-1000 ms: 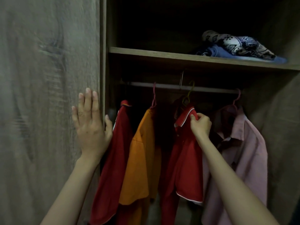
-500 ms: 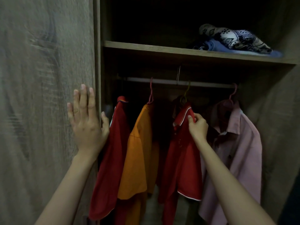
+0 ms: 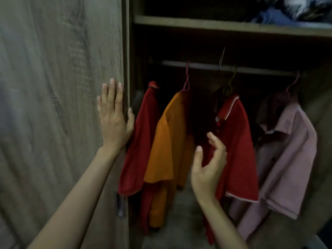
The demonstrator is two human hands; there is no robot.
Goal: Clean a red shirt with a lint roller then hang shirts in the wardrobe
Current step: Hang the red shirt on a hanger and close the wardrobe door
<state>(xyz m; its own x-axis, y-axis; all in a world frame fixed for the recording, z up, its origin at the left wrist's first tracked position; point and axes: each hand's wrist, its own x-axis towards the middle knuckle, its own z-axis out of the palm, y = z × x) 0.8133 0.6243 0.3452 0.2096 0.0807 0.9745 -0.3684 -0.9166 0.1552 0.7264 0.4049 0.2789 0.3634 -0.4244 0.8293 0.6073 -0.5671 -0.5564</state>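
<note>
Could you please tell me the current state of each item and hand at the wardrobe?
left hand: open, flat against the wardrobe door.
right hand: open, empty, in front of the white-trimmed red shirt.
wardrobe door: open.
white-trimmed red shirt: hanging from the rail.
orange shirt: hanging from the rail.
plain red shirt: hanging, hanger hidden.
pink shirt: hanging from the rail.
shelf clothes: piled, blurred.

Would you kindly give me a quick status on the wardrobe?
Left hand flat on door. Right hand open, empty. White-trimmed red shirt hanging on rail. No obstruction.
</note>
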